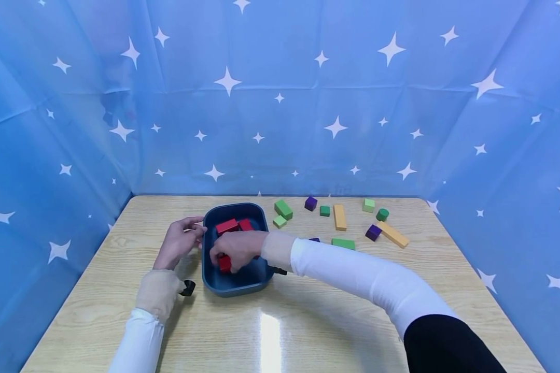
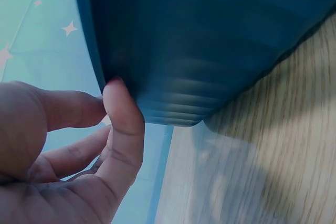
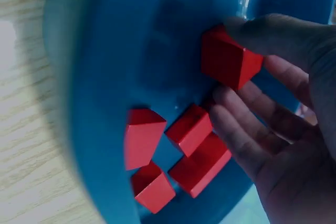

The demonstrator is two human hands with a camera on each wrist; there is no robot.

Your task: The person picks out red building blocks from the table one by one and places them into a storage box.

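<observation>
A dark blue bin (image 1: 237, 291) stands on the table, left of centre. At its left rim is my left hand (image 1: 179, 241); in the left wrist view, thumb and a finger (image 2: 124, 109) pinch the bin's edge. My right hand (image 1: 240, 249) reaches down inside the bin from the right. Between its thumb and fingers it grips a red block (image 3: 226, 56), low over the bin floor. Several other red blocks (image 3: 191, 129) lie together in the bin beside the fingers, partly covered by the hand in the head view.
Right of the bin, several loose blocks are spread over the table (image 1: 205, 342): green blocks (image 1: 283, 209), purple cubes (image 1: 310, 203), yellow-orange bars (image 1: 340, 217) and a green cylinder (image 1: 382, 214). My right forearm crosses in front of some. A blue starry curtain (image 1: 280, 150) encloses the table.
</observation>
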